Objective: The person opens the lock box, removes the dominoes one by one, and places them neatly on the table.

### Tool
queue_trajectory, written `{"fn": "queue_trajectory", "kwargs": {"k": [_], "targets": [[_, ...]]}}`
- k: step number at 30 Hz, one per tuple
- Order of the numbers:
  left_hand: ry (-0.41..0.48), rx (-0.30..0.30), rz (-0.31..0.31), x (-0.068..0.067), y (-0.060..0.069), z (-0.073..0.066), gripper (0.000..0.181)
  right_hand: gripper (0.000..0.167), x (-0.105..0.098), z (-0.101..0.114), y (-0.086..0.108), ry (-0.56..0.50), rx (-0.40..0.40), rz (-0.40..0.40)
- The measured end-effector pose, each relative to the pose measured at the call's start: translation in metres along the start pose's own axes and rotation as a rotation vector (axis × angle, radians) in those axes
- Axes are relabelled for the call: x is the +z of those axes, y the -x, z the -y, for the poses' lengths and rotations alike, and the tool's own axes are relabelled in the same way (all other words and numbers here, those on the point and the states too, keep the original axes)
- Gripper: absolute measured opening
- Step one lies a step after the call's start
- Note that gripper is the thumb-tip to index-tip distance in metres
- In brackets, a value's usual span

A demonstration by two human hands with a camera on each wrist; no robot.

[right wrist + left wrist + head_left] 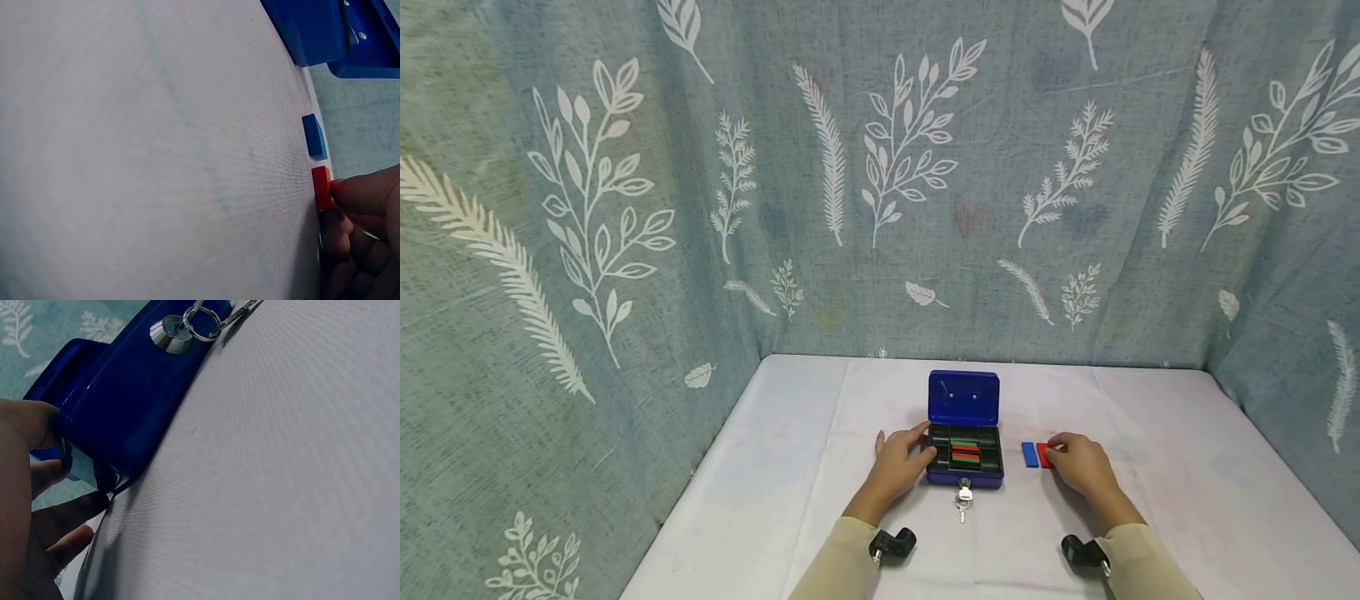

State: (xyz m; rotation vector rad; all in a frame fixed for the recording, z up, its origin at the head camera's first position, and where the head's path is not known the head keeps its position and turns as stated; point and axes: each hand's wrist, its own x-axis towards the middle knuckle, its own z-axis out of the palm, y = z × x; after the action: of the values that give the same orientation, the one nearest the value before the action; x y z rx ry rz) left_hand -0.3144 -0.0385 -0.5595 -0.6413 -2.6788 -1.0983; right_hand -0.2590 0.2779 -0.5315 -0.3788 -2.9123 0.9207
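A small blue cash box (pixel 964 481) stands with its lid (pixel 964 398) raised. Its black tray (pixel 991 461) has compartments, and red and green blocks (pixel 965 450) lie in the middle ones. My left hand (pixel 898 463) rests against the box's left side, thumb at the rim and fingers spread along the wall. To the right of the box, my right hand (pixel 1084 467) pinches a red block (pixel 321 187) between thumb and fingers at the tabletop. A blue block (pixel 1030 454) lies just left of it, between the red block and the box.
Keys (pixel 963 502) on a ring hang from the lock (pixel 170 335) at the box's front. White cloth covers the table (pixel 760 517). A green-blue curtain (pixel 970 317) with white leaf prints stands behind and at both sides.
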Motion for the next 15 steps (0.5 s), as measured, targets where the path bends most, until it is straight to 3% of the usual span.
{"fn": "queue_trajectory", "kwargs": {"k": [15], "targets": [[-0.003,-0.006,0.000,0.0004,-0.0004,0.0003,0.051,0.032,-0.0066,0.0009,-0.0015,-0.043,0.017,0.016]]}}
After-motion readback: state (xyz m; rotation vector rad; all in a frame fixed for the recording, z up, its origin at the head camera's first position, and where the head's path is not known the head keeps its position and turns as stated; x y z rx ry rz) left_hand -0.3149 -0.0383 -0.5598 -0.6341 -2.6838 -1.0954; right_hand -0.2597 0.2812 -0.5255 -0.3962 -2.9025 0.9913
